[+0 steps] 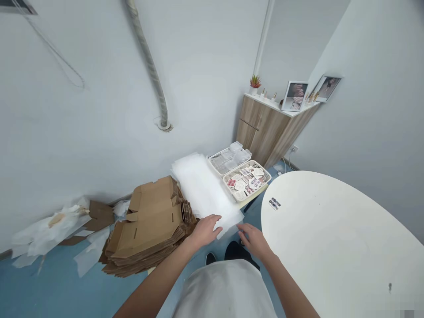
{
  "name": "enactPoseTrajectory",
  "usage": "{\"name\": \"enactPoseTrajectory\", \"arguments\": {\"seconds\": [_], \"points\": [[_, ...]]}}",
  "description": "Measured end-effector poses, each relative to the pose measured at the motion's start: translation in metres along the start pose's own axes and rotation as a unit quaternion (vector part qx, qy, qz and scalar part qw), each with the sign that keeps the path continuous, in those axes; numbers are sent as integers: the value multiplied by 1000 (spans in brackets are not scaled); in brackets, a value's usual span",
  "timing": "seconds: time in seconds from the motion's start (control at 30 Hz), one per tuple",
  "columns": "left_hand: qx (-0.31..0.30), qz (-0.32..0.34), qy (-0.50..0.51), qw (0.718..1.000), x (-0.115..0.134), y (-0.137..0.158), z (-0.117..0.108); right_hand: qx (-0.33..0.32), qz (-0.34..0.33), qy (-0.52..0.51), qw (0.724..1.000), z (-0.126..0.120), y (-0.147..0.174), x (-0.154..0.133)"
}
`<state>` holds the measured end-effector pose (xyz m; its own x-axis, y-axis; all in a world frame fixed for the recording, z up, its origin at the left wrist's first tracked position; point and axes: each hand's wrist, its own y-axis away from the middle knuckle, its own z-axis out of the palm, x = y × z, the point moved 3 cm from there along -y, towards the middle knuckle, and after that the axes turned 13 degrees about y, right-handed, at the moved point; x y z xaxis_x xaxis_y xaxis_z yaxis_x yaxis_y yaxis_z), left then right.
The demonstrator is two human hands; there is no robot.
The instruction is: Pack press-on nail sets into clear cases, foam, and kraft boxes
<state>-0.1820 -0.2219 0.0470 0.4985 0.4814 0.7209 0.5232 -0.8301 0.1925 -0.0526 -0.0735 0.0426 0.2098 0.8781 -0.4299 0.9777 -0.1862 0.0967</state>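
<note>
My left hand (206, 230) is held over the near edge of a stack of thin white sheets (207, 187), fingers stretched out and holding nothing. Whether it touches the sheets I cannot tell. Just past the sheets' near right corner, my right hand (253, 240) hangs beside the white table, its thumb and fingers apart with nothing between them. Left of the sheets lies a tall pile of flattened brown cardboard boxes (152, 221). On their right stand two white baskets: one basket (226, 181) with printed cards, another (211, 161) with clear plastic cases.
A round-ended white table (331, 221) fills the right side, with a small strip of dark oval pieces (274, 203) on it. Crumpled white wrapping (56, 225) lies on the blue floor at left. A wood-fronted cabinet (265, 128) stands in the corner behind the baskets.
</note>
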Motion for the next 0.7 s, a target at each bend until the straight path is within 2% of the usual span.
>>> {"name": "enactPoseTrajectory", "arguments": {"seconds": [0.13, 0.3, 0.4, 0.6, 0.7], "points": [[15, 3, 45, 999, 1, -19, -12, -32, -19, 29, 999, -5, -26, 5], [11, -23, 124, 992, -8, -46, -22, -16, -22, 47, 999, -22, -69, 31], [5, -42, 112, 993, -17, -69, -30, -4, -16, 55, 998, -30, -106, 52], [1, -32, 61, 998, -32, -147, -52, 21, -37, 55, 998, -34, -194, 93], [4, -33, 44, 998, -36, -194, -55, 50, -4, 75, 996, -32, -233, 111]]}}
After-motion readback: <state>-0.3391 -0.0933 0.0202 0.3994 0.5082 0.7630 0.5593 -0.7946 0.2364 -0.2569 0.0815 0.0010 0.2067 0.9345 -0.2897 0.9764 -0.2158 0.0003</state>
